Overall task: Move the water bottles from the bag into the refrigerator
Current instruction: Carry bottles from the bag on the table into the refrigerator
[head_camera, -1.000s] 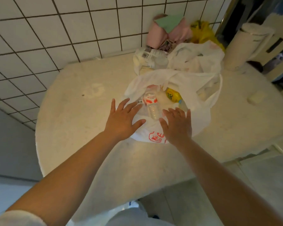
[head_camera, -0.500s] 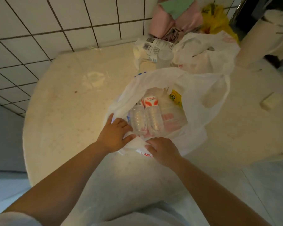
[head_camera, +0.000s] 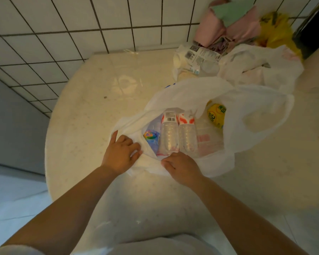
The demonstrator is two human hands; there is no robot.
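Observation:
A white plastic bag [head_camera: 254, 115] lies open on the pale round table [head_camera: 85, 126]. Inside it, two clear water bottles [head_camera: 168, 137] with red-and-white labels lie side by side, caps toward me. A bluish bottle with a colourful label [head_camera: 152, 137] lies to their left, a further clear bottle [head_camera: 208, 138] to their right, and a yellow-labelled item [head_camera: 216, 115] sits deeper in. My left hand [head_camera: 121, 153] grips the bag's near-left rim. My right hand [head_camera: 182, 167] pinches the near rim just below the bottles.
A second white bag [head_camera: 261, 69] and a clear packet with a printed label [head_camera: 197, 57] lie at the table's far side. Pink, green and yellow cloths or bags [head_camera: 236, 26] pile against the tiled wall. The table's curved edge drops to a light floor at left.
Both hands went from flat on the bag to gripping its near rim and spreading it wider. More bottles show inside now, including the bluish one at left.

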